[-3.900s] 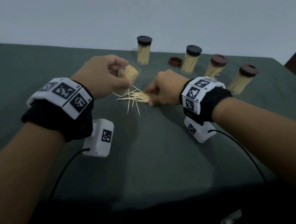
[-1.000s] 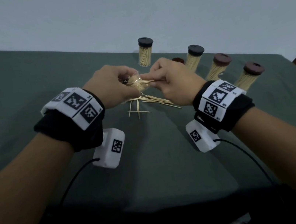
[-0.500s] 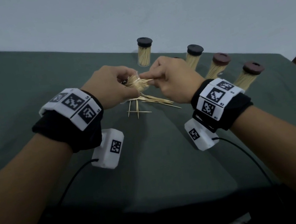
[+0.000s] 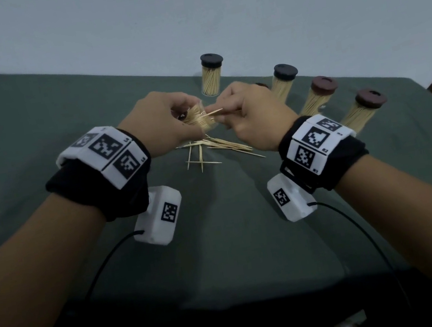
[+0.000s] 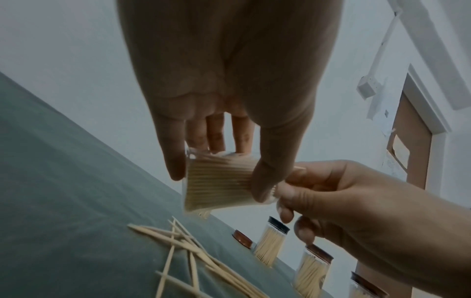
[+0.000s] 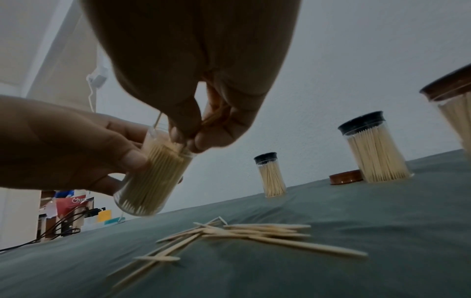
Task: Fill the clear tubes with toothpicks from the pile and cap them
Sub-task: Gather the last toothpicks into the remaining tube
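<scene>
Here the left hand (image 4: 157,124) grips a tilted, nearly full clear tube (image 6: 153,177) above the toothpick pile (image 4: 218,147) on the surface (image 4: 222,247). The right hand (image 4: 254,117) fingers (image 6: 183,129) pinch toothpicks at its open mouth.

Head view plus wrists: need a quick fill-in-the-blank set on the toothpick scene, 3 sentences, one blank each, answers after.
1. The left hand holds the open tube clear of the table, and it is packed with ____.
2. Behind the hands stand ____ capped tubes, such as the nearest black-capped one.
3. The loose brown cap lies on the green ____.

Answers: toothpicks; four; cloth
</scene>
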Tool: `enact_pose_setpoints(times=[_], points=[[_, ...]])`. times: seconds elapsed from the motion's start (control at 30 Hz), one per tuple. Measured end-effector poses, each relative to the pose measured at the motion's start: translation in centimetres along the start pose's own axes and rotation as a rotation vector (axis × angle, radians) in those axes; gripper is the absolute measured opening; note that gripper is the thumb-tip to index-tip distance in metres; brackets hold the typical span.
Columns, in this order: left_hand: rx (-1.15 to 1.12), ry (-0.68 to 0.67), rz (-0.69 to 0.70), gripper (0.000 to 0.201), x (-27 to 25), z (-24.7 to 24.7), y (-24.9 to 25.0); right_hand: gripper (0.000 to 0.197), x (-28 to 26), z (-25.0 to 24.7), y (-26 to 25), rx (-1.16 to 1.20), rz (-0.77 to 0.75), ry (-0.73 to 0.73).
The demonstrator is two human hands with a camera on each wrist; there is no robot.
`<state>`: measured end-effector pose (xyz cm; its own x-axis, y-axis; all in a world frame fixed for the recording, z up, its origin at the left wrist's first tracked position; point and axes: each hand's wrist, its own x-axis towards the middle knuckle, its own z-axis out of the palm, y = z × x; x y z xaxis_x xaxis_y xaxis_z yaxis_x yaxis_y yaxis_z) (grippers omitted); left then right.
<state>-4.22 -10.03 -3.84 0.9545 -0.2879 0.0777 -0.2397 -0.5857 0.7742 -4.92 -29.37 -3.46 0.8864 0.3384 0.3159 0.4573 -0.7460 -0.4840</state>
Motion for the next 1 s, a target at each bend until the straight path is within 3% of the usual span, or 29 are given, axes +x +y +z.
enact_pose_setpoints(times=[0.07,0.3,0.53,0.63,0.77,0.93,1.0], points=[[-0.009,-0.014,-0.004,0.044,-0.02,0.15,-0.12,0.032,-0.03,-0.20,0.01,-0.031,-0.015,-0.034],[-0.028,-0.057,0.011,0.054,-0.02,0.67,0.14,0.011,0.22,-0.48,-0.18,0.047,0.005,0.175],[-0.033,-0.013,0.010,0.049,0.23,0.16,-0.40,0.024,0.30,-0.47,-0.13,-0.039,-0.060,0.045],[-0.016,-0.053,0.019,0.054,-0.03,0.57,-0.15,0.015,0.29,-0.64,-0.39,0.032,0.023,0.080],[-0.034,-0.053,0.036,0.050,-0.11,0.62,0.21,0.012,0.43,-0.94,-0.18,-0.007,0.041,0.238],[-0.089,0.000,0.023,0.053,-0.17,0.32,0.25,0.026,0.45,-0.75,-0.10,0.007,-0.038,0.160],[-0.087,-0.021,0.033,0.051,-0.28,0.44,0.20,0.021,0.34,-0.65,-0.29,0.025,-0.034,0.146]])
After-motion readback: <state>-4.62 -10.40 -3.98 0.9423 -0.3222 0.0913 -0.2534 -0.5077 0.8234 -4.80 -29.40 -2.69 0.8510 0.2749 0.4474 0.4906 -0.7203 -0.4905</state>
